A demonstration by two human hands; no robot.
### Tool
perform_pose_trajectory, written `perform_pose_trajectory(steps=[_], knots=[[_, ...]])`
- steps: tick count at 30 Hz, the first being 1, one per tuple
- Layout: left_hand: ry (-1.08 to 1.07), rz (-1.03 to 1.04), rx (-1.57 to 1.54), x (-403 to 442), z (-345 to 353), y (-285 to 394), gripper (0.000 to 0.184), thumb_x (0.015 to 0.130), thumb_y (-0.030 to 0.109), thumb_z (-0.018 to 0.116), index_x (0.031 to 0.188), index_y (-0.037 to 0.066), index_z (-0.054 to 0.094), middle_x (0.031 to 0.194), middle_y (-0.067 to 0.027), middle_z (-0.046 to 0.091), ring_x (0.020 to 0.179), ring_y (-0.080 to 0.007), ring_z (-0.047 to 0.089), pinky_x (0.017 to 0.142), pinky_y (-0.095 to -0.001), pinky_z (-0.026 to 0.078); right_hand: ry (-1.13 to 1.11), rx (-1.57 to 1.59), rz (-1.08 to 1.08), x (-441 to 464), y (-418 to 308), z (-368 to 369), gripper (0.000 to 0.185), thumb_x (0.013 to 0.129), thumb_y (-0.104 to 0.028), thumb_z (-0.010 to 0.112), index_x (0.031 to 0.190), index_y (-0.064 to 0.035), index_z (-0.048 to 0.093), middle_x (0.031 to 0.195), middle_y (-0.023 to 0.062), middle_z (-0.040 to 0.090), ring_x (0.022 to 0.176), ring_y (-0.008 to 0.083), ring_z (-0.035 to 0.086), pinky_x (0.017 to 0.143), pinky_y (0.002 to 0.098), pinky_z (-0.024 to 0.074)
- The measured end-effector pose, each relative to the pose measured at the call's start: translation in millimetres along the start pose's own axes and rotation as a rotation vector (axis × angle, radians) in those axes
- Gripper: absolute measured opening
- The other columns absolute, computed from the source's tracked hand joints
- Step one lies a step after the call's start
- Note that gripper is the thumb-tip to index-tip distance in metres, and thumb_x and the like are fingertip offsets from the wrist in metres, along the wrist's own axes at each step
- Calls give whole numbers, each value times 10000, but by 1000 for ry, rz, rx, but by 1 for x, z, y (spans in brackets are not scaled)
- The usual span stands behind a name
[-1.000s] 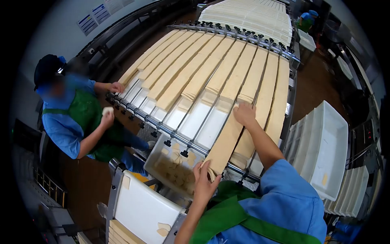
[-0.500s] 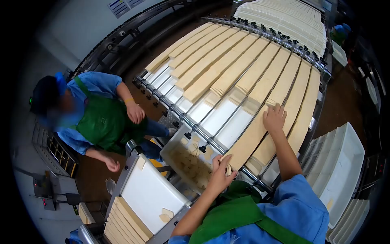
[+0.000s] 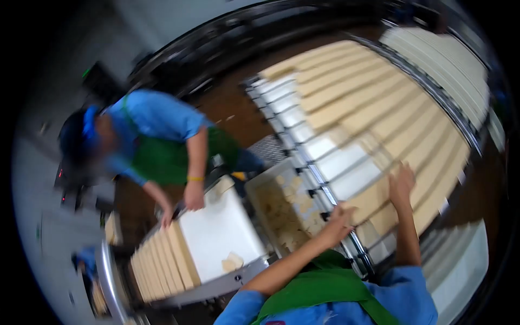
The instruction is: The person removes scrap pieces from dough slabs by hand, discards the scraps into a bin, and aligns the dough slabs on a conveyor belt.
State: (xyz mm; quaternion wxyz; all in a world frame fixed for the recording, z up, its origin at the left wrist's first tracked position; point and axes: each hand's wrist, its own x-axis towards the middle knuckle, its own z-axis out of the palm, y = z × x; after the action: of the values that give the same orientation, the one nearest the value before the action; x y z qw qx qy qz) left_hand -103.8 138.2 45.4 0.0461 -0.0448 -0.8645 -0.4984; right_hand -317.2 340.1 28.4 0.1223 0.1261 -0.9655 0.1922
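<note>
A long row of thin pale slices [image 3: 374, 202] stands packed on edge in a lane of the white slatted table [image 3: 352, 171]. My left hand [image 3: 337, 223] is closed round the near end of this row, by the table's metal rail. Toward the far end, my right hand [image 3: 402, 187] curls its fingers over the same row. Both hands are smeared by motion, so the fingertips do not show clearly. More rows of pale slices [image 3: 390, 97] fill the lanes beyond and to the right.
Below the rail stands a bin [image 3: 259, 187] with loose slices. A co-worker [image 3: 162, 146] leans over a white conveyor [image 3: 216, 227], hands at several packed rows [image 3: 165, 260]. White trays [image 3: 460, 265] are stacked at the right. Metal rails [image 3: 325, 187] edge the table.
The view has swung left, so the table appears farther right and blurred. The co-worker has bent down and brought both hands to the conveyor's rows. My hands stay on the same row.
</note>
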Motion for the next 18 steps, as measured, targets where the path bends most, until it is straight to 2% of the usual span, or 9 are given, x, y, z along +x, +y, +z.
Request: perform_pose_trajectory(steps=[2, 4, 6, 8, 9, 11, 12, 14, 18], knots=[[18, 16, -107, 3, 5, -1, 642, 832, -45, 571, 1399, 163, 351, 1426, -257, 201, 1143, -389, 469, 950, -380, 435, -55, 163, -77, -31, -31, -2, 540, 923, -241, 519, 1397, -31, 368, 1441, 206, 375, 1357, 387, 289, 1079, 570, 163], [5, -89, -143, 1, 4, 1, 641, 826, -84, 511, 1398, 157, 349, 1458, -265, 162, 1195, -398, 442, 964, -366, 417, -156, 463, -359, -62, -63, -19, 499, 916, -174, 507, 1379, -38, 380, 1446, 197, 370, 1369, 378, 278, 1074, 577, 159], [168, -14, -111, -6, 5, -7, 629, 805, -92, 473, 1391, 96, 344, 1457, -251, 187, 1180, -409, 447, 970, -356, 400, -225, 364, -510, -91, -92, -31, 420, 885, -115, 517, 1300, -69, 473, 1456, 187, 357, 1380, 374, 264, 1076, 571, 157], [237, -132, -231, -18, -21, 5, 636, 792, -71, 490, 1392, 79, 341, 1445, -250, 212, 1207, -426, 427, 994, -358, 377, -273, 15, -660, -104, -113, -43, 334, 846, -79, 542, 1178, -100, 572, 1474, 182, 333, 1386, 375, 258, 1070, 571, 169], [275, -146, -227, -25, -26, -3, 636, 792, -71, 490, 1392, 79, 341, 1445, -250, 212, 1207, -426, 427, 994, -358, 377, -219, 54, -627, -109, -114, -34, 268, 816, -47, 553, 1062, -102, 644, 1491, 184, 309, 1386, 383, 254, 1063, 568, 190], [556, -37, -77, -37, -35, -25, 622, 776, -45, 515, 1370, 75, 376, 1420, -242, 249, 1229, -424, 406, 1011, -382, 370, -197, 82, -669, -113, -111, -27, 259, 808, -37, 554, 1039, -97, 656, 1498, 184, 300, 1384, 384, 259, 1060, 565, 200], [580, -43, -69, -44, -39, -34, 622, 776, -45, 515, 1370, 75, 376, 1420, -242, 249, 1229, -424, 406, 1011, -382, 370, -166, 110, -675, -111, -110, -22, 251, 801, -27, 556, 1015, -93, 669, 1504, 185, 292, 1381, 385, 264, 1057, 561, 209], [709, -275, 322, -76, -54, -39, 587, 770, -31, 534, 1336, 60, 412, 1363, -238, 333, 1231, -420, 393, 1019, -439, 365, -162, 131, -715, -110, -117, -20, 244, 782, -11, 558, 979, -79, 685, 1504, 200, 286, 1373, 394, 277, 1050, 554, 224], [390, -333, 706, -155, -54, -111, 531, 758, 108, 626, 1270, 90, 486, 1263, -180, 467, 1199, -361, 437, 995, -424, 380, -106, 153, -733, -107, -129, -25, 213, 780, -6, 561, 940, -59, 690, 1476, 218, 331, 1312, 403, 360, 1031, 459, 289]])
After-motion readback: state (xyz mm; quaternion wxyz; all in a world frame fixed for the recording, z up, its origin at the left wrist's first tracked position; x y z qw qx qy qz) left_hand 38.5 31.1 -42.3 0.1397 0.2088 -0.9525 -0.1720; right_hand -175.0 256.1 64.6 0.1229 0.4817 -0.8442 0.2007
